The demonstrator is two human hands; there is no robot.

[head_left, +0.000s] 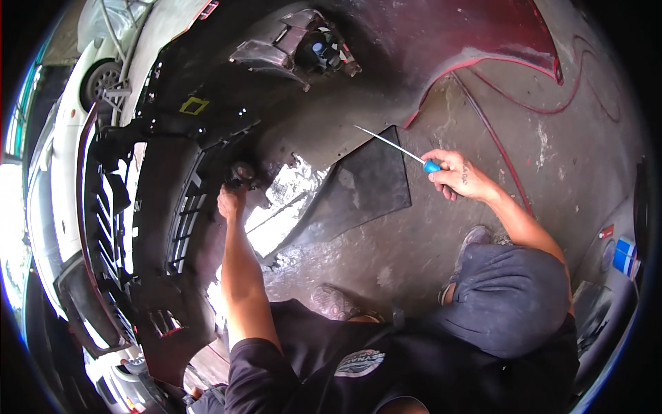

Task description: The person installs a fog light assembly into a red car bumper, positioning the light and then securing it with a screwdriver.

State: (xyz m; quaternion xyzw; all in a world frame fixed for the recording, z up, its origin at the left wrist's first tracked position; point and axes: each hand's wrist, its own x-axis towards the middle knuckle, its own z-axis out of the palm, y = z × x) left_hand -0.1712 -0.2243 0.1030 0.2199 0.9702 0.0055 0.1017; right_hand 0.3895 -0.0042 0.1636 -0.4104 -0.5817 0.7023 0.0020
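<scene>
My left hand (230, 201) grips a small round black part (241, 175), perhaps a lamp, at the inner side of a large black bumper (156, 283); whether it is attached I cannot tell. A long screwdriver (393, 145) with a blue handle is in my right hand (452, 172), its shaft pointing up and left over a dark flat sheet (369, 186) below. At the top, a bracket with a dark round unit (289, 48) sits on the inner side of a panel with a red outer section (483, 27).
A red hose (500, 145) runs across the concrete floor (441, 117) at the right. A white car (69, 165) stands at the left. A blue container (623, 255) is at the right edge. My bent knee (503, 297) and shoes are at the bottom.
</scene>
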